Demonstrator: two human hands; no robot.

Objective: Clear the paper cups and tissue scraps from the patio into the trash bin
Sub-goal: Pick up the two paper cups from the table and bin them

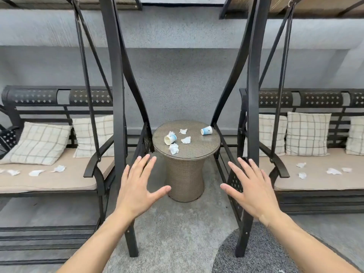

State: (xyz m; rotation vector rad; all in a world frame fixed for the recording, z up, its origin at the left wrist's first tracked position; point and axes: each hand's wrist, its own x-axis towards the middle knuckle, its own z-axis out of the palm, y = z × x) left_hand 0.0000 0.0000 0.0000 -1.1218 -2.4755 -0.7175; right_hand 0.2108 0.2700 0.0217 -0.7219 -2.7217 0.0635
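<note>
Head view: both hands reach forward, palms down, holding nothing. The left hand (137,186) and right hand (251,187) have their fingers spread wide, short of the round wicker counter (199,146). On it lie two tipped paper cups, one at left (170,139) and one at right (206,130), with tissue scraps (186,140) between and beside them. More scraps lie on the left swing seat (36,172) and the right swing seat (333,171).
</note>
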